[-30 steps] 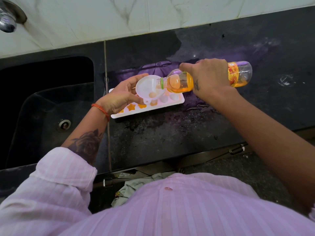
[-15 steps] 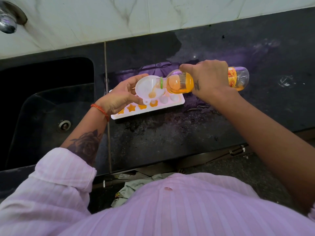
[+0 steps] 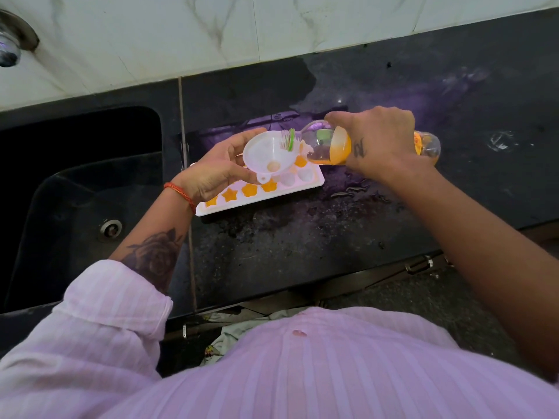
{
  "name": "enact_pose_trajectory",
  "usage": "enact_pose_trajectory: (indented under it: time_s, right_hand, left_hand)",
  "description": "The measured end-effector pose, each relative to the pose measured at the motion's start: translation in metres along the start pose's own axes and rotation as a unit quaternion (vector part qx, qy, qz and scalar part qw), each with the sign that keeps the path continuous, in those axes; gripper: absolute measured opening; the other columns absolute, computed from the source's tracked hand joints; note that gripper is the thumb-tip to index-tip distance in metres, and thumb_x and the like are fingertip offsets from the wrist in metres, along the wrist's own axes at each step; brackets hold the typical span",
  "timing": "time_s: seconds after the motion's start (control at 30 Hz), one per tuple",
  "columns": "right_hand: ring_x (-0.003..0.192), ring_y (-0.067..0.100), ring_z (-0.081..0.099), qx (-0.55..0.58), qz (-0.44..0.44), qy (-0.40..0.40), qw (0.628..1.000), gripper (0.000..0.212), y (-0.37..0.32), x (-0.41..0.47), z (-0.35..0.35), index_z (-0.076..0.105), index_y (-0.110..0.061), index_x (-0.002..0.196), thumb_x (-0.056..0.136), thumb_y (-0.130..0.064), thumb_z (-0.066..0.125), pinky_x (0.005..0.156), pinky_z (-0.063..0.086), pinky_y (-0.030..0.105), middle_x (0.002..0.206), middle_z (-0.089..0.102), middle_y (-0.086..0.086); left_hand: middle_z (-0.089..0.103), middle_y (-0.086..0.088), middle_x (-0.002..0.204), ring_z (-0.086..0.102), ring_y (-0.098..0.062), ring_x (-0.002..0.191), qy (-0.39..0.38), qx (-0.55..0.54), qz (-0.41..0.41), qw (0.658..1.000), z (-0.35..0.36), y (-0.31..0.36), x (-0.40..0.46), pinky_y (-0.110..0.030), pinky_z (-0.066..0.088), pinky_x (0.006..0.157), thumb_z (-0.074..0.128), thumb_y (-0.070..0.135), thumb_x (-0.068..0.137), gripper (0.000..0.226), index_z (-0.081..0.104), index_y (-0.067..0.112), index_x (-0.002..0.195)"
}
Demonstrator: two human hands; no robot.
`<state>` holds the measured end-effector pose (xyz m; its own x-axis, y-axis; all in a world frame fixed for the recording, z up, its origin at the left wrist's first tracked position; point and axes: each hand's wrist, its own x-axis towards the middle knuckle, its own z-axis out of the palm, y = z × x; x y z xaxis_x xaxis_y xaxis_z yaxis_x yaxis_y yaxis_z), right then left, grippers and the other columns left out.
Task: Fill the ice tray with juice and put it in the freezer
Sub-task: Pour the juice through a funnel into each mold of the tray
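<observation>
A white ice tray [image 3: 314, 183] lies on the black counter, with orange juice in several star-shaped cells and some right-hand cells still pale. Above it my left hand [image 3: 216, 172] holds a white funnel [image 3: 267, 154] by its rim, spout down over the tray. My right hand [image 3: 376, 139] grips a clear juice bottle [image 3: 326, 145] lying almost level, its open mouth at the funnel's edge. The juice sits back in the bottle's body, away from the neck. A little juice pools in the funnel's bottom.
A dark sink [image 3: 81, 189] with a drain lies left of the tray, a metal tap [image 3: 10, 45] above it. The black counter [image 3: 378, 231] around the tray is wet and stained. A white tiled wall [image 3: 272, 28] backs the counter.
The bottle's mouth has tipped up a little, so the juice has run back from the neck into the body. The funnel has mostly drained. Both hands stay over the tray.
</observation>
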<state>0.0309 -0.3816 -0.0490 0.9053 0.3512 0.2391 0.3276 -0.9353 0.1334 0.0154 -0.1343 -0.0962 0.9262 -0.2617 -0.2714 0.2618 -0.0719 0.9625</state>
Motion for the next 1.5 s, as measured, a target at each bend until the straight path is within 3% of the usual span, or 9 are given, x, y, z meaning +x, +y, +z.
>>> enact_pose_trajectory:
  time_s: [0.1, 0.37, 0.53, 0.7, 0.93, 1.27, 1.5]
  right_hand:
    - [0.075, 0.031, 0.057, -0.014, 0.009, -0.004, 1.000, 0.039, 0.005, -0.003, -0.002, 0.054, -0.037, 0.120, 0.084, -0.026, 0.066, 0.061, 0.027, 0.032, 0.070, 0.046, 0.001]
    - [0.067, 0.028, 0.045, -0.047, 0.023, -0.020, 0.998, 0.040, 0.010, -0.006, -0.001, 0.054, -0.031, 0.119, 0.085, -0.011, 0.061, 0.060, 0.028, 0.032, 0.070, 0.046, 0.004]
    - [0.073, 0.030, 0.054, -0.054, 0.027, -0.030, 0.998, 0.037, 0.010, -0.005, -0.003, 0.055, -0.029, 0.117, 0.085, -0.013, 0.063, 0.060, 0.029, 0.032, 0.075, 0.053, 0.006]
    - [0.069, 0.026, 0.043, -0.058, 0.028, -0.032, 0.997, 0.035, 0.008, -0.004, -0.005, 0.055, -0.027, 0.117, 0.086, -0.014, 0.064, 0.061, 0.029, 0.032, 0.084, 0.062, 0.008]
    - [0.075, 0.030, 0.054, -0.048, 0.018, -0.024, 0.998, 0.037, 0.010, -0.003, -0.004, 0.055, -0.029, 0.118, 0.085, -0.016, 0.065, 0.061, 0.028, 0.032, 0.086, 0.064, 0.008]
    - [0.082, 0.033, 0.060, 0.015, 0.029, -0.023, 0.999, 0.040, 0.017, -0.007, 0.006, 0.054, -0.037, 0.119, 0.082, -0.031, 0.066, 0.064, 0.030, 0.032, 0.076, 0.054, 0.003]
    - [0.080, 0.034, 0.059, 0.023, 0.049, -0.010, 0.998, 0.041, 0.029, -0.011, 0.005, 0.054, -0.038, 0.120, 0.081, -0.038, 0.066, 0.064, 0.030, 0.032, 0.070, 0.045, 0.001]
  left_hand:
    - [0.049, -0.005, 0.137, 0.046, -0.026, 0.127, -0.004, 0.003, -0.003, 1.000, 0.005, 0.002, 0.004, -0.034, 0.055, 0.089, 0.060, -0.025, 0.068, 0.075, 0.051, 0.022, 0.125]
    - [0.053, -0.002, 0.132, 0.048, -0.024, 0.125, -0.019, 0.016, -0.003, 1.000, 0.012, -0.001, 0.013, -0.027, 0.055, 0.087, 0.059, -0.028, 0.066, 0.078, 0.050, 0.021, 0.127]
    - [0.052, -0.004, 0.135, 0.048, -0.024, 0.125, -0.022, 0.022, -0.001, 1.000, 0.012, -0.002, 0.016, -0.026, 0.055, 0.087, 0.061, -0.027, 0.066, 0.079, 0.051, 0.021, 0.128]
    - [0.050, -0.005, 0.137, 0.047, -0.024, 0.126, -0.026, 0.020, -0.009, 0.999, 0.013, -0.002, 0.017, -0.028, 0.055, 0.089, 0.061, -0.026, 0.067, 0.077, 0.051, 0.022, 0.127]
    - [0.051, -0.004, 0.135, 0.048, -0.024, 0.125, -0.027, 0.021, -0.010, 0.999, 0.013, 0.002, 0.016, -0.030, 0.055, 0.089, 0.060, -0.025, 0.068, 0.077, 0.048, 0.019, 0.131]
    - [0.054, -0.001, 0.129, 0.050, -0.023, 0.122, -0.017, 0.011, -0.003, 1.000, 0.013, 0.006, 0.015, -0.028, 0.057, 0.082, 0.058, -0.027, 0.070, 0.076, 0.050, 0.020, 0.129]
    - [0.054, 0.000, 0.130, 0.050, -0.022, 0.123, -0.025, 0.027, 0.011, 0.999, 0.019, 0.009, 0.021, -0.028, 0.055, 0.087, 0.059, -0.025, 0.070, 0.075, 0.051, 0.023, 0.127]
